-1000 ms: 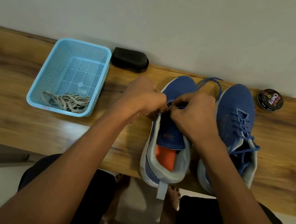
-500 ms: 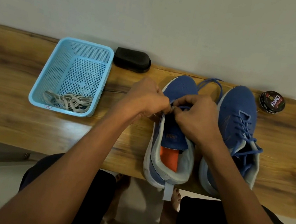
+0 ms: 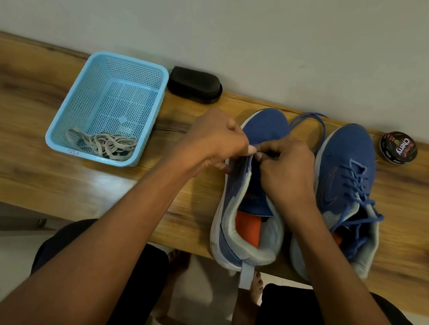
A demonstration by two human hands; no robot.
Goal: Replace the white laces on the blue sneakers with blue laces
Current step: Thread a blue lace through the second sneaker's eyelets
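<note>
Two blue sneakers stand side by side on the wooden bench. The left sneaker (image 3: 264, 131) has an open throat with an orange insole showing. My left hand (image 3: 215, 140) grips its left eyelet edge with curled fingers. My right hand (image 3: 287, 168) pinches a blue lace (image 3: 309, 121) at the lowest eyelets; the lace loops out past the toe. The right sneaker (image 3: 348, 155) carries blue laces through its eyelets, ends hanging loose by the collar. The white laces (image 3: 104, 142) lie bunched in a light blue basket (image 3: 77, 101) at the left.
A black shoe brush (image 3: 194, 86) sits behind the basket against the wall. A round tin of shoe polish (image 3: 398, 148) lies at the bench's far right. The bench's front edge (image 3: 87, 215) runs just above my knees.
Both hands stayed at the left sneaker's lower eyelets, fingertips shifting slightly closer together. The sneakers, basket and other objects have not moved.
</note>
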